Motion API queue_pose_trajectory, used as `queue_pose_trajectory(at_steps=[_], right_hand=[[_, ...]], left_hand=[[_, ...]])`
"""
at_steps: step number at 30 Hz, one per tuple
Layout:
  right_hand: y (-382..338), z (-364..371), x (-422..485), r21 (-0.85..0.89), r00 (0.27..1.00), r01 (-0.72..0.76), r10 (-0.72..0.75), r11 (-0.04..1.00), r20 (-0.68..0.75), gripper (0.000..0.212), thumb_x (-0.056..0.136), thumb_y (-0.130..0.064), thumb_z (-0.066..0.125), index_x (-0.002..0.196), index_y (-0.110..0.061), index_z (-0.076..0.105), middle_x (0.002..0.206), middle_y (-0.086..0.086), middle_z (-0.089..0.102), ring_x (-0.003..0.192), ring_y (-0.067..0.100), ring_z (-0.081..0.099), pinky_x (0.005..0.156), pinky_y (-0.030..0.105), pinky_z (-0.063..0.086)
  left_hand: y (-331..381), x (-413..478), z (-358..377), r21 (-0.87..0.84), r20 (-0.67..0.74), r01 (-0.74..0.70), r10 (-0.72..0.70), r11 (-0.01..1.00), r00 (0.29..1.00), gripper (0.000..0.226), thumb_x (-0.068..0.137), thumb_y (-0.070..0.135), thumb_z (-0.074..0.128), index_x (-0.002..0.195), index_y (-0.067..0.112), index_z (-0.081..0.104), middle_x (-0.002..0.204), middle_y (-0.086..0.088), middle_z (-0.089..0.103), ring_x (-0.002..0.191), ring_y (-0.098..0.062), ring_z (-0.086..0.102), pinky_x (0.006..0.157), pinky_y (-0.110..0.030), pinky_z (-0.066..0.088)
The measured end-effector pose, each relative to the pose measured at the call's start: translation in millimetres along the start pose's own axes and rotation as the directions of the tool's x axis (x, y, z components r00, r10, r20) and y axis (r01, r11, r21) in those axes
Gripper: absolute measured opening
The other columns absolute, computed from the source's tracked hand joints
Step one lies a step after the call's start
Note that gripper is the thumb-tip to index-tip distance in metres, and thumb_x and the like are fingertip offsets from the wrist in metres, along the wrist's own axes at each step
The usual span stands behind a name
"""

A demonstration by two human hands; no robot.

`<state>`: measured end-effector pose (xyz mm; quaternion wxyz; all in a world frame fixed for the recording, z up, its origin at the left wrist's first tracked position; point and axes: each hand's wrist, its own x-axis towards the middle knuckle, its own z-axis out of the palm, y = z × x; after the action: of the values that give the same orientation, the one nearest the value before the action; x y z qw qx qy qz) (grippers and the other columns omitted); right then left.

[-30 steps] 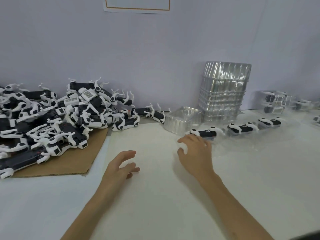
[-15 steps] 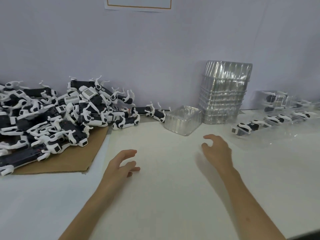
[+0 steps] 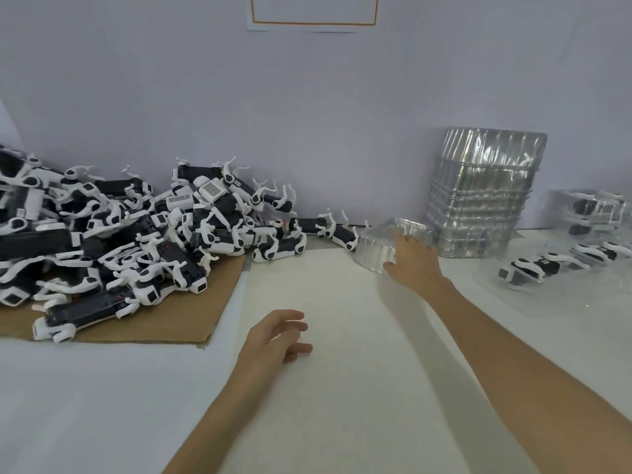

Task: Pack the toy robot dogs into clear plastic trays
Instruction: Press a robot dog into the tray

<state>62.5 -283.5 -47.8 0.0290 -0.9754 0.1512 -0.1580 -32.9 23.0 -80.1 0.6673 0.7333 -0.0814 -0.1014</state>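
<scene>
A big heap of black-and-white toy robot dogs lies on a brown cardboard sheet at the left. A single clear plastic tray sits near the wall at centre right. My right hand lies on its near right side, fingers curled over the rim. My left hand hovers over the white table with fingers loosely apart, holding nothing. At the right, a filled clear tray with dogs rests on the table.
A tall stack of clear trays stands against the wall right of my right hand. More packed trays sit at the far right. The white table stretches in front of me.
My right hand let go of the filled tray, which slid off to the right, then reached forward onto the single clear tray. My left hand stayed in place.
</scene>
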Motion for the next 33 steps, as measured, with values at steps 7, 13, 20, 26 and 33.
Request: queue_pose_trajectory(at_steps=[7, 13, 20, 26, 33], right_hand=[[-25.8, 1.5, -37.5, 0.073, 0.978, 0.158, -0.146, 0.985, -0.151, 0.018, 0.093, -0.038, 0.055, 0.1, -0.022, 0.057, 0.1, -0.004, 0.066, 0.106, 0.02, 0.058, 0.107, 0.041, 0.027], [-76.4, -9.3, -113.8, 0.428, 0.871, 0.393, -0.18, 0.814, -0.457, 0.015, 0.093, -0.036, 0.059, 0.091, -0.023, 0.051, 0.084, -0.014, 0.057, 0.079, 0.009, 0.054, 0.096, 0.024, 0.027], [-97.3, -26.3, -150.7, 0.71, 0.887, 0.44, -0.143, 0.55, -0.44, 0.015, 0.087, -0.047, 0.064, 0.094, -0.035, 0.059, 0.095, -0.023, 0.063, 0.1, 0.002, 0.056, 0.1, 0.022, 0.031], [-69.0, -24.3, -144.5, 0.602, 0.866, 0.499, -0.344, 0.623, -0.362, 0.056, 0.076, -0.042, 0.078, 0.127, -0.029, 0.057, 0.122, -0.025, 0.057, 0.119, -0.003, 0.047, 0.108, 0.021, 0.026], [-70.5, -19.9, -141.5, 0.724, 0.901, 0.435, -0.267, 0.535, -0.343, 0.031, 0.075, -0.046, 0.078, 0.1, -0.037, 0.062, 0.1, -0.021, 0.062, 0.096, 0.011, 0.059, 0.083, 0.018, 0.042]], left_hand=[[0.1, 1.6, 2.9, -0.1, 0.119, 0.084, -0.072, 0.991, 0.99, 0.023, 0.1, 0.006, 0.05, 0.109, 0.01, 0.071, 0.098, -0.01, 0.077, 0.093, -0.026, 0.075, 0.081, -0.029, 0.059], [0.1, 0.5, 7.7, -0.181, 0.087, 0.092, -0.077, 0.979, 0.993, 0.018, 0.097, 0.021, 0.064, 0.114, 0.014, 0.068, 0.102, -0.009, 0.076, 0.093, -0.025, 0.075, 0.081, -0.029, 0.059], [1.4, 5.0, -0.6, -0.35, 0.074, -0.028, 0.057, 0.936, 0.996, 0.035, 0.087, 0.036, 0.065, 0.102, 0.004, 0.067, 0.102, -0.01, 0.073, 0.092, -0.021, 0.068, 0.088, -0.036, 0.051], [6.8, 8.7, -10.6, -0.621, 0.085, -0.008, 0.078, 0.783, 0.993, 0.018, 0.089, 0.032, 0.062, 0.097, 0.017, 0.067, 0.096, -0.001, 0.065, 0.083, -0.012, 0.064, 0.082, -0.03, 0.05], [9.9, 3.3, -5.1, -0.547, 0.113, -0.07, 0.156, 0.834, 0.981, 0.044, 0.085, 0.049, 0.072, 0.119, 0.02, 0.073, 0.115, 0.0, 0.07, 0.101, -0.012, 0.066, 0.088, -0.029, 0.055]])
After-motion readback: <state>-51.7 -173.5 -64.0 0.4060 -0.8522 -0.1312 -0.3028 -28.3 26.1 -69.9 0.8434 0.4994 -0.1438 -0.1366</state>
